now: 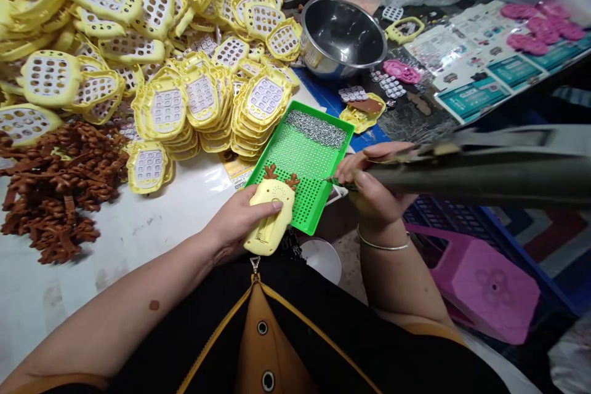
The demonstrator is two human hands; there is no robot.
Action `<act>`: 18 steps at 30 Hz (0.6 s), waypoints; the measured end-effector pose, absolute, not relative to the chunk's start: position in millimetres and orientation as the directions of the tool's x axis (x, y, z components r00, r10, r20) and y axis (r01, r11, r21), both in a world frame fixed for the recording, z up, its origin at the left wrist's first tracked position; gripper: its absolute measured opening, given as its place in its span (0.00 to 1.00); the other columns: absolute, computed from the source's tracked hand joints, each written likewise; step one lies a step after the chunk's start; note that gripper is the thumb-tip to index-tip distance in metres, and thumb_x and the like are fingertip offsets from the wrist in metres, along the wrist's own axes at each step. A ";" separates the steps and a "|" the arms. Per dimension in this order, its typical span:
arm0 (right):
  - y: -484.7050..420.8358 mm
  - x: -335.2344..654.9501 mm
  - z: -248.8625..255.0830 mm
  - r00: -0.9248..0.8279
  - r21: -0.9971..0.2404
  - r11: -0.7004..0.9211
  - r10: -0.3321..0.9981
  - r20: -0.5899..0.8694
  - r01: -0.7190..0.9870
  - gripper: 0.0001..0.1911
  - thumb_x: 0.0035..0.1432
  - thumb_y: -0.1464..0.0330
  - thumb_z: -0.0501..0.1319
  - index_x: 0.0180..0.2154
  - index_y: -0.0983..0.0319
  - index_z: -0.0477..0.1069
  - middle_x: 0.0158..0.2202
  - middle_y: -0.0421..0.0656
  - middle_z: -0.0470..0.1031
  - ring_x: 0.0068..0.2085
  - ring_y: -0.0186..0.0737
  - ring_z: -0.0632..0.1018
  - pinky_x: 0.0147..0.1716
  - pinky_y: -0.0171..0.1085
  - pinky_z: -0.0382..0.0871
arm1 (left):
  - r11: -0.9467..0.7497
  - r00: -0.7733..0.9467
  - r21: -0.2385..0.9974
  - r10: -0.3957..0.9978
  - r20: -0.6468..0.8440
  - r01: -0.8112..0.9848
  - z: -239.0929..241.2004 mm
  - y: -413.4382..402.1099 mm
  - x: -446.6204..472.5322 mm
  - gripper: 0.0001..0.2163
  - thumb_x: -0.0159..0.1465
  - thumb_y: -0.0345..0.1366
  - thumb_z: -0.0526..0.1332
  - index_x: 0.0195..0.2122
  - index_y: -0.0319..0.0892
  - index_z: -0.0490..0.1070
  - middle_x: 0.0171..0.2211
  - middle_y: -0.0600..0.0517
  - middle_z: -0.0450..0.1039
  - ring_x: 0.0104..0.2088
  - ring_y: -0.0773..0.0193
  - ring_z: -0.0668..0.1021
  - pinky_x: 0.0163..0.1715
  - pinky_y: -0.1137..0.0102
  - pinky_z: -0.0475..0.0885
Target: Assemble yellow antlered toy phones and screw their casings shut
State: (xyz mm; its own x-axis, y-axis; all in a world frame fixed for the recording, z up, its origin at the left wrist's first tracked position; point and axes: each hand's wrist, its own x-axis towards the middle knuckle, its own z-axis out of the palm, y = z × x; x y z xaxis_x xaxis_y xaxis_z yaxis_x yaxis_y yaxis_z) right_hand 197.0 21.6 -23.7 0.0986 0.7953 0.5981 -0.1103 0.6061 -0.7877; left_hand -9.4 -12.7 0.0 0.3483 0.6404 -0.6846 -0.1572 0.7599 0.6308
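My left hand (pixel 242 215) is closed around a yellow toy phone casing (pixel 272 221), its back facing up and its battery slot showing. Two brown antlers (pixel 292 182) stick out of the casing's top end. In my right hand (pixel 373 188) is an electric screwdriver (pixel 471 172) with a dark, long body, held almost level, its bit pointing left over a green perforated tray (pixel 318 212). Small silver screws (pixel 318 129) are heaped at the tray's far end. The casing overlaps the tray's near left side, and the bit is apart from the casing.
Stacked yellow casing halves (pixel 168 111) and a large loose pile of them (pixel 106 0) cover the left and back. Brown antler pieces (pixel 60 197) lie heaped at left. A steel bowl (pixel 344 37) stands behind the tray. Pink parts (pixel 542 28) lie far right; a pink stool (pixel 492 283) is below.
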 end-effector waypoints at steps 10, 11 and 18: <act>-13.6 154.3 38.8 0.059 -0.719 0.587 0.788 0.613 -0.371 0.12 0.53 0.69 0.63 0.42 0.56 0.70 0.19 0.35 0.67 0.19 0.36 0.69 0.20 0.41 0.68 | 0.703 0.297 0.711 0.685 -0.665 -0.027 2.8 -16.0 -6.5 0.14 0.51 0.37 0.70 0.37 0.39 0.71 0.28 0.52 0.75 0.26 0.66 0.75 0.27 0.71 0.68; -13.2 151.5 38.7 0.031 -0.715 0.582 0.784 0.621 -0.387 0.13 0.53 0.70 0.63 0.42 0.56 0.70 0.20 0.35 0.67 0.20 0.36 0.70 0.20 0.41 0.69 | 0.690 0.299 0.724 0.697 -0.652 -0.030 2.9 -16.2 -6.4 0.14 0.51 0.37 0.70 0.36 0.39 0.71 0.28 0.52 0.74 0.26 0.66 0.75 0.28 0.71 0.68; -4.6 141.9 27.7 -0.059 -0.691 0.567 0.753 0.656 -0.448 0.15 0.54 0.72 0.60 0.45 0.57 0.67 0.22 0.35 0.67 0.22 0.35 0.72 0.23 0.40 0.72 | 0.670 0.326 0.741 0.710 -0.624 -0.040 2.7 -16.9 -6.9 0.14 0.50 0.36 0.70 0.36 0.39 0.70 0.27 0.54 0.73 0.25 0.67 0.73 0.28 0.71 0.66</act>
